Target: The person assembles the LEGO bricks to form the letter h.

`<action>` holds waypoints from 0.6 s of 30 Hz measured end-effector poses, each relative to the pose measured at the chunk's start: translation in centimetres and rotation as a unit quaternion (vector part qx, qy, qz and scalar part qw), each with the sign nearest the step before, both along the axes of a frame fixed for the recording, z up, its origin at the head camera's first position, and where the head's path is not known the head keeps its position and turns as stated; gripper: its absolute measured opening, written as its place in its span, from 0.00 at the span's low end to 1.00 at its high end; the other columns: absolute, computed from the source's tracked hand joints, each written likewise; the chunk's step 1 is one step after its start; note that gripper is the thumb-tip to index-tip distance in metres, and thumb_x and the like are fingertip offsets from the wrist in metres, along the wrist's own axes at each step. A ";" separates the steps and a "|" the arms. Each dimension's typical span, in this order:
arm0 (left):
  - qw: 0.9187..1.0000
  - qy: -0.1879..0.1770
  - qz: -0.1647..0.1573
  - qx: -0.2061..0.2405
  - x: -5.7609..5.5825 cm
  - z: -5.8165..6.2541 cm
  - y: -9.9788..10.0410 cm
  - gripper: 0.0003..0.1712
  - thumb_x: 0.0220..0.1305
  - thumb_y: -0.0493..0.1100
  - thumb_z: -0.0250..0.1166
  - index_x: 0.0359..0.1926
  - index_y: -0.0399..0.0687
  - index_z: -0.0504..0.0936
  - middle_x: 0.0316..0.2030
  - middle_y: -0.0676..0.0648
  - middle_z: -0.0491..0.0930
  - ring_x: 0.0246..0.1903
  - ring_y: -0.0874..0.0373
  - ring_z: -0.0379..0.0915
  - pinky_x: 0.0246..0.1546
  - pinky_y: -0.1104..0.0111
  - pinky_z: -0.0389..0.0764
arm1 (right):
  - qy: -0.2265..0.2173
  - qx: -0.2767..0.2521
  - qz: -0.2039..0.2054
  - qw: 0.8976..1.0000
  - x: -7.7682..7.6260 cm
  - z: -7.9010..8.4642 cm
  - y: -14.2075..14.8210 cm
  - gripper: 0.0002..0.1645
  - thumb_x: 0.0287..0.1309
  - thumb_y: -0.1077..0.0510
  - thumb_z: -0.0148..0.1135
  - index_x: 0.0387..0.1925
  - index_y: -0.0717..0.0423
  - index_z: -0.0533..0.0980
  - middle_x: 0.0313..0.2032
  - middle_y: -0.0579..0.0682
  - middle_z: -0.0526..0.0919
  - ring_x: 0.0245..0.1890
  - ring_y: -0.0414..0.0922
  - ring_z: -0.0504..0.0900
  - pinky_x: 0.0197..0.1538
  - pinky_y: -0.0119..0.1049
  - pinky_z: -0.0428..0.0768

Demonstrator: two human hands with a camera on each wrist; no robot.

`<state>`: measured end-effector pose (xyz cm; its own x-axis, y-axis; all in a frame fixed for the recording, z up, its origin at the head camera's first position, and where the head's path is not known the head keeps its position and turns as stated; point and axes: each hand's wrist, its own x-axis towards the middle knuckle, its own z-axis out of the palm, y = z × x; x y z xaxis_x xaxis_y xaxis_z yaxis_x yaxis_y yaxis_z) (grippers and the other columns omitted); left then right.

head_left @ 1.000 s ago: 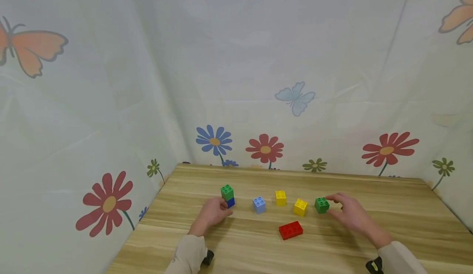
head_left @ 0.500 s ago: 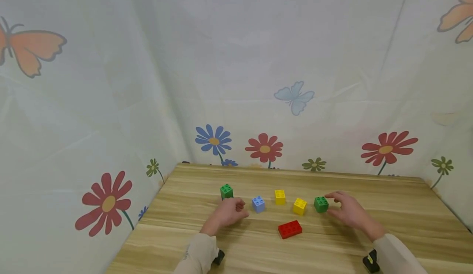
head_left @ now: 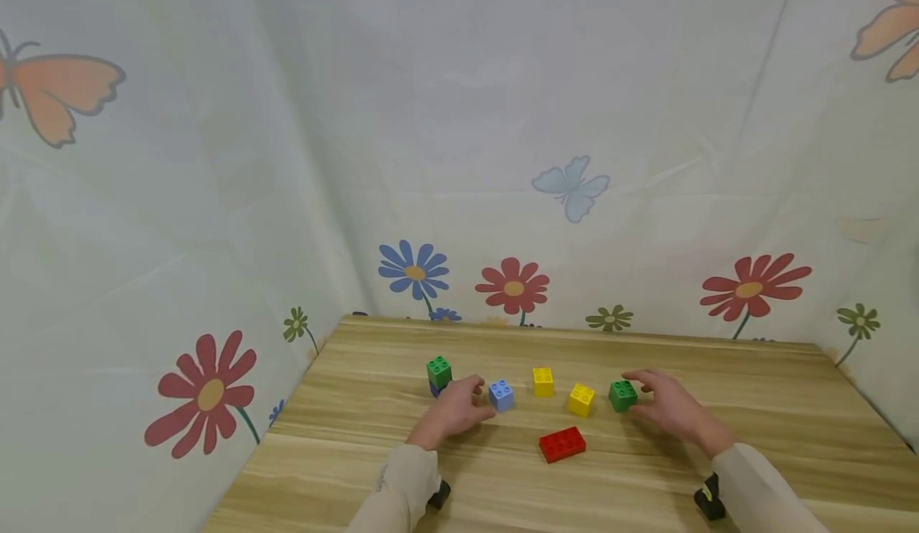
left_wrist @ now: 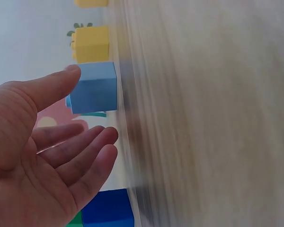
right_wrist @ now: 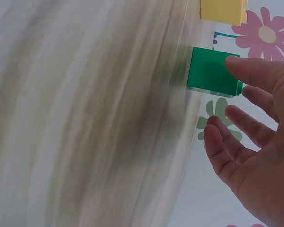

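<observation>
1. Your left hand (head_left: 459, 407): fingers loosely apart, gripping nothing, beside light-blue studded plastic cube (head_left: 502, 396).
2. Your right hand (head_left: 671, 408): fingers parted at green studded plastic cube (head_left: 623, 396); touch unclear.
3. Looks done: green plastic brick (head_left: 439, 371) stacked on dark-blue plastic brick (left_wrist: 109, 209), left of light-blue cube.
4. Left unjoined: both cubes, two yellow plastic cubes (head_left: 581, 400), red oblong plastic brick (head_left: 562, 444), all studs-up on wood-grain worktop (head_left: 610, 485).

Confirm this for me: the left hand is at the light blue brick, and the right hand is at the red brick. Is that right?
The second brick is wrong: the right hand is at the rightmost green brick, as the right wrist view shows. The left hand is at the light blue brick.
</observation>
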<state>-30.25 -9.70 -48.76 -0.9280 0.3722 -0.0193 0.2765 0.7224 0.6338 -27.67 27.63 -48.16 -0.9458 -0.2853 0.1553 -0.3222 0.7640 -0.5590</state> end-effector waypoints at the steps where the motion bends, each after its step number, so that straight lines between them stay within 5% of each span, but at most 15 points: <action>1: 1.000 0.003 -0.002 -0.001 -0.1 -0.1 0.1 0.30 0.58 0.46 0.68 0.58 0.36 0.71 0.50 0.38 0.76 0.48 0.47 0.75 0.47 0.55 0.76 | 0.000 -0.002 0.002 1.000 -0.1 0.0 -0.1 0.31 0.51 0.64 0.69 0.57 0.65 0.71 0.53 0.66 0.72 0.47 0.61 0.76 0.47 0.56 0.75; 18: 1.000 0.006 0.008 -0.013 -0.7 -0.2 1.5 0.23 0.58 0.47 0.68 0.52 0.46 0.74 0.42 0.48 0.79 0.39 0.57 0.74 0.43 0.62 0.77 | -0.010 0.012 0.022 1.000 -1.0 -0.7 -1.3 0.29 0.51 0.68 0.65 0.57 0.67 0.71 0.50 0.66 0.74 0.48 0.58 0.75 0.51 0.57 0.72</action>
<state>-30.91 -8.18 -49.00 -0.9339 0.3571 -0.0175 0.2724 0.7424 0.6121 -28.64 26.29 -48.88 -0.9353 -0.3297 0.1288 -0.3443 0.7633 -0.5467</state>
